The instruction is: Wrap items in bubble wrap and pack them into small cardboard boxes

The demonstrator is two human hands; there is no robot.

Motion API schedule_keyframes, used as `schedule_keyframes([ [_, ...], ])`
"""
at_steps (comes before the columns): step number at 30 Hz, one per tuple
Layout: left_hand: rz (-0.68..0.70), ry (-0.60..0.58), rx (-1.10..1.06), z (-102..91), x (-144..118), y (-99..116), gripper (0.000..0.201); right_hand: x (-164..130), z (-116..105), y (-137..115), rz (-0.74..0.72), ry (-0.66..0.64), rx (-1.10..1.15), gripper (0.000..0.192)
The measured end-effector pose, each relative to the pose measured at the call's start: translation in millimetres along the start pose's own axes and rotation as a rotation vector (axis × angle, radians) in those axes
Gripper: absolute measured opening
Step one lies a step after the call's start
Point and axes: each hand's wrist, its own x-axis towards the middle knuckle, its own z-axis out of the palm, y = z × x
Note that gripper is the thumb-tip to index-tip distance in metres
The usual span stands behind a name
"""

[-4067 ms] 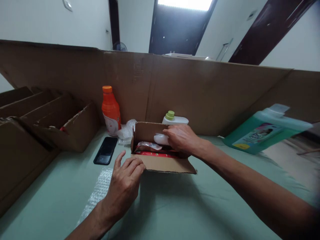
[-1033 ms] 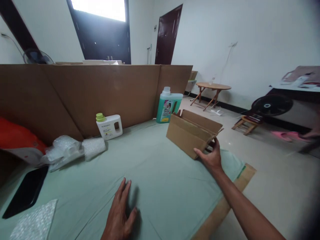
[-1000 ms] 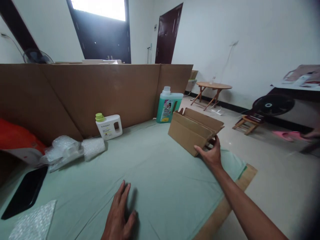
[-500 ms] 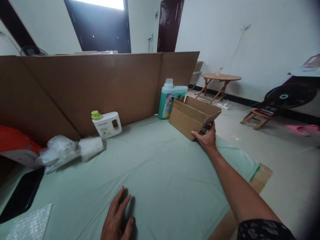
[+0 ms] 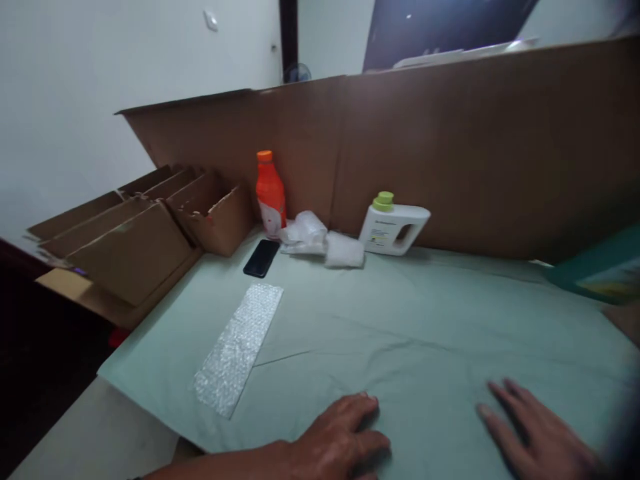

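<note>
My left hand (image 5: pixel 340 437) rests on the pale green cloth (image 5: pixel 400 360) near the front, fingers apart and a little bent, with nothing in it. To its right my right hand (image 5: pixel 540 433) hovers over or touches the cloth, fingers spread, slightly blurred and empty. Nearest my left hand lies a flat strip of bubble wrap (image 5: pixel 240 347). Farther back stands a white jug-shaped bottle (image 5: pixel 393 230) with a green cap, beside crumpled bubble wrap (image 5: pixel 320 240). A teal bottle (image 5: pixel 605 270) shows partly at the right edge, with a bit of brown cardboard box (image 5: pixel 625 321) below it.
A cardboard screen (image 5: pixel 450 147) runs along the back. An orange bottle (image 5: pixel 271 193) stands against it, with a black phone (image 5: pixel 261 258) in front. Several open cardboard boxes (image 5: pixel 135 247) stand at the left. The table's left edge drops to the floor.
My right hand has let go of the cardboard box and come back over the cloth. The view has swung left, bringing the boxes and orange bottle into sight.
</note>
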Motion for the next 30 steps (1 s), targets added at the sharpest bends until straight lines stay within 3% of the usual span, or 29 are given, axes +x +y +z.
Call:
schedule_keyframes([
  [4,-0.162,0.277,0.113,-41.8,-49,-1,0.052,10,25,-118,-0.339,-0.16,0.129,0.04],
  [7,-0.336,0.518,0.316,-80.7,-88,-10,0.048,47,34,-193,-0.453,-0.227,0.214,0.034],
  [9,-0.419,0.612,0.458,-98.8,-113,-21,0.044,81,45,-239,-0.478,-0.283,0.252,0.032],
  [13,-0.535,0.703,0.706,-110.7,-152,-47,0.045,139,82,-332,-0.447,-0.361,0.24,0.03],
  [16,-0.571,0.712,0.785,-107.7,-170,-63,0.053,159,109,-381,-0.434,-0.347,0.237,0.024],
  [19,-0.575,0.659,0.718,-101.3,-181,-75,0.062,154,119,-393,-0.427,-0.346,0.257,0.009],
  [22,-0.582,0.653,0.599,-94.7,-179,-83,0.063,137,107,-377,-0.378,-0.33,0.281,0.009],
  [26,-0.597,0.712,0.307,-92.7,-144,-84,0.058,125,71,-337,-0.246,-0.271,0.309,0.01],
  [30,-0.547,0.646,0.135,-101.4,-95,-73,0.061,127,41,-295,-0.096,-0.161,0.359,0.029],
])
